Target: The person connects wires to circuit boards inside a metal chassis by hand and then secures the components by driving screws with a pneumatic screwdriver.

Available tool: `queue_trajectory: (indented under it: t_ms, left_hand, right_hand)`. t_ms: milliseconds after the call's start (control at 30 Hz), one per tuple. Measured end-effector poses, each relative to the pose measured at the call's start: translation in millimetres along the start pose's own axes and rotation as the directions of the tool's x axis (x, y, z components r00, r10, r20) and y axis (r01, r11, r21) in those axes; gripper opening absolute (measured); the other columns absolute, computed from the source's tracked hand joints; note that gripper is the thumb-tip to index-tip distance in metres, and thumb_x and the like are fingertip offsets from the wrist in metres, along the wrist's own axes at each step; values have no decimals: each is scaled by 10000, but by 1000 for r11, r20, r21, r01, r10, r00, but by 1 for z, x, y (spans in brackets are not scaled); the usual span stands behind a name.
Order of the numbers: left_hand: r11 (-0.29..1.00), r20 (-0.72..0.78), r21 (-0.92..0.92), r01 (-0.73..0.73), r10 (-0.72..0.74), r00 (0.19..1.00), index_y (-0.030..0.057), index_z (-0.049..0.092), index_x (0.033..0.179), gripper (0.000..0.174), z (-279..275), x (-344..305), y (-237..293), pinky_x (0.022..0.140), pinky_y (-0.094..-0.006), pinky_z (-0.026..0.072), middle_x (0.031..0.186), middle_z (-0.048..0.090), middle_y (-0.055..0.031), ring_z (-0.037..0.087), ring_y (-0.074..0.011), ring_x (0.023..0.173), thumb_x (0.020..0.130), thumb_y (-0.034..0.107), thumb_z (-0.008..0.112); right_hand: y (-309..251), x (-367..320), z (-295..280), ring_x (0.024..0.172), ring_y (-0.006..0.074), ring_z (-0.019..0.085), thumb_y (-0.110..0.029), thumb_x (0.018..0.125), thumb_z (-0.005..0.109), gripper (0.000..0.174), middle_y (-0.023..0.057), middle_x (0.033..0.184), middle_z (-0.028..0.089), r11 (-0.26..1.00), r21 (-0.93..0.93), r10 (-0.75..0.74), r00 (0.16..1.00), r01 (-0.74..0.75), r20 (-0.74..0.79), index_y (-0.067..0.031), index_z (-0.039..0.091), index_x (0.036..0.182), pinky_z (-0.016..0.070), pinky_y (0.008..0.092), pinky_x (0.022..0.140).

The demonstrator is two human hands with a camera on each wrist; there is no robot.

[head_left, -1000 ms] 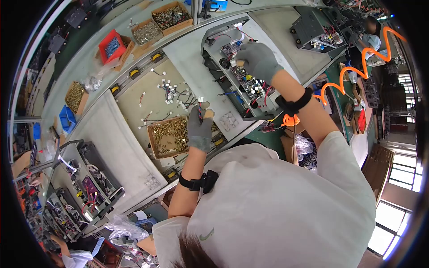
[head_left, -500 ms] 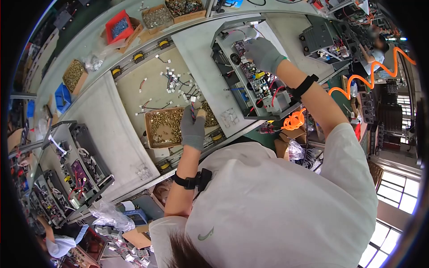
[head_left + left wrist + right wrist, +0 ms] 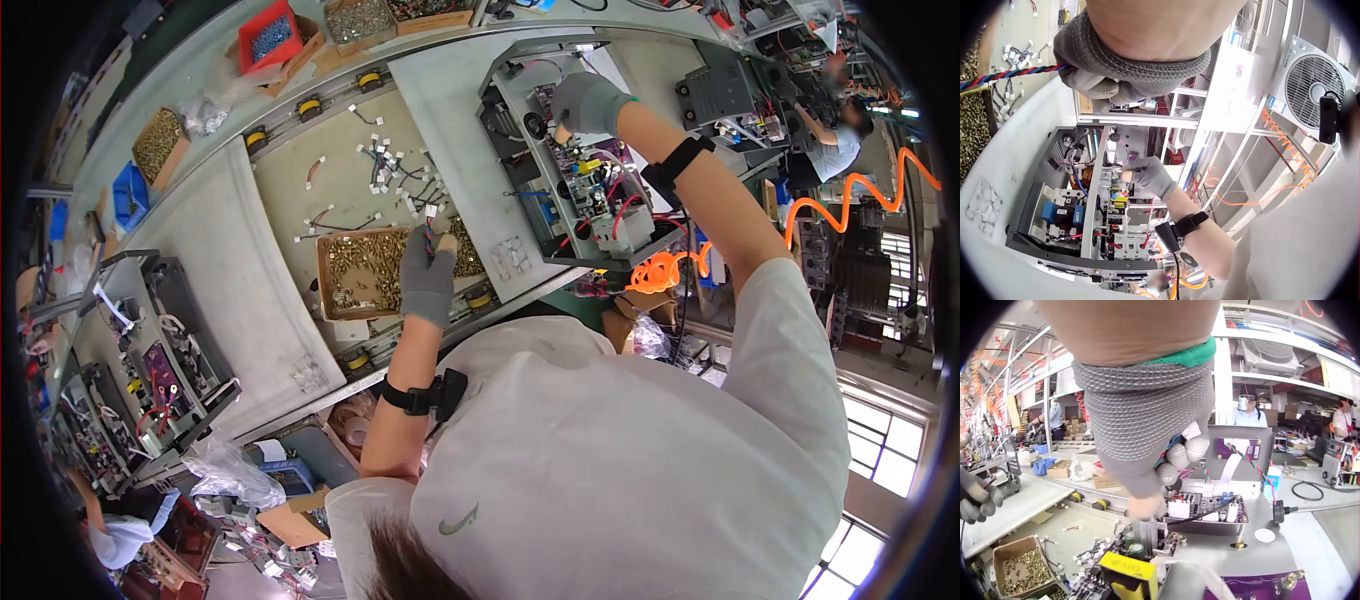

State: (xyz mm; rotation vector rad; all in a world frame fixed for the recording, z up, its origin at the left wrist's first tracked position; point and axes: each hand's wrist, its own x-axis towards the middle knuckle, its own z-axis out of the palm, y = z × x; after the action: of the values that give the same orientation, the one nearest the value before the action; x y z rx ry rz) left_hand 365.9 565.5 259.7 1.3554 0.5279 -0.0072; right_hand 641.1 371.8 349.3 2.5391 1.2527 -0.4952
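Note:
My gloved left hand (image 3: 428, 275) grips a twisted red, blue and black cable (image 3: 1013, 74) near the brass-parts box. A white connector (image 3: 431, 211) tops the cable in the head view. My gloved right hand (image 3: 588, 103) reaches into the open grey metal chassis (image 3: 570, 190), over its circuit boards. In the right wrist view its curled fingers (image 3: 1177, 456) hold coloured wires (image 3: 1168, 449) with a white connector (image 3: 1192, 430) at the fingers. Below that hand lies a small board (image 3: 1207, 509) with white sockets; a yellow transformer (image 3: 1127, 569) stands nearer.
Loose white-plugged cables (image 3: 385, 165) lie on the bench, left of the chassis. A cardboard box (image 3: 322, 275) of brass parts stands before them. Another chassis (image 3: 715, 95) is at the right, with a coiled orange hose (image 3: 655, 272) hanging nearby. Red bin (image 3: 270, 40) at the back.
The head view has shifted, and the bench appears moved. My right hand has stayed at the far end of the chassis, its wrist turning slightly. The left keeps hold of its cable.

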Motion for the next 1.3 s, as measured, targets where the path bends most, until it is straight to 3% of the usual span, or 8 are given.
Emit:
queue_trajectory:
  t_ms: [100,367,433,667,933,1100,1200,1300]
  left_hand:
    - [1000,-87,12,7,-6,996,-20,542,1066,254,-4,-1,-6,693,-235,419,857,579,-45,510,-100,764,855,118,568]
    - [993,-130,-97,65,-77,988,-11,546,1094,265,-17,1,-23,688,-218,415,865,579,-28,509,-86,763,860,112,562]
    - [990,-136,-135,47,-65,989,-5,550,1093,258,-16,-1,-17,671,-210,407,856,573,-18,498,-77,748,862,110,560]
    - [993,-115,-99,62,-74,991,33,573,1070,219,-20,-5,2,519,-192,327,764,525,41,409,-37,610,861,96,558]
    - [994,-110,-69,81,-88,990,40,583,1064,217,-19,-10,3,487,-189,313,752,530,37,406,-35,579,859,107,561]
    - [982,-84,-165,93,-108,991,39,585,1046,198,-23,-18,6,486,-191,327,718,525,30,421,-35,563,860,99,553]
    - [970,-106,-212,123,-148,983,37,586,1037,189,-27,-23,9,483,-184,330,707,527,29,428,-33,557,860,92,550]
    - [967,-119,-223,125,-154,981,27,585,1031,179,-30,-29,18,490,-174,336,713,531,29,425,-29,559,866,81,542]
  right_hand:
    - [-3,13,-10,748,228,638,-249,651,668,130,30,739,665,988,-154,4,984,24,181,-196,715,760,476,371,622]
    - [3,18,-3,691,256,630,-275,593,738,216,62,696,650,996,-77,-23,980,39,199,-132,709,753,483,365,624]
    - [8,8,4,760,255,630,-254,639,712,201,62,768,658,995,94,33,994,-43,106,-138,700,802,486,370,667]
    - [21,-42,-16,906,270,607,-207,801,570,212,69,962,623,994,-85,67,997,-64,29,-165,609,1005,466,395,783]
    - [16,-52,-14,897,269,573,-106,699,660,287,75,978,521,961,-228,-194,970,158,-146,-107,552,965,441,394,788]
    - [14,-39,-2,873,261,573,-52,710,604,175,73,962,521,964,-262,-16,978,-39,-206,-127,618,868,460,387,723]
    - [14,-33,14,864,260,574,-34,732,560,232,75,953,523,967,-227,26,933,-114,-358,-148,632,920,473,383,706]
    - [5,-34,14,858,261,576,-18,734,544,277,76,951,531,952,-218,136,934,-215,-329,-161,638,951,480,381,713]
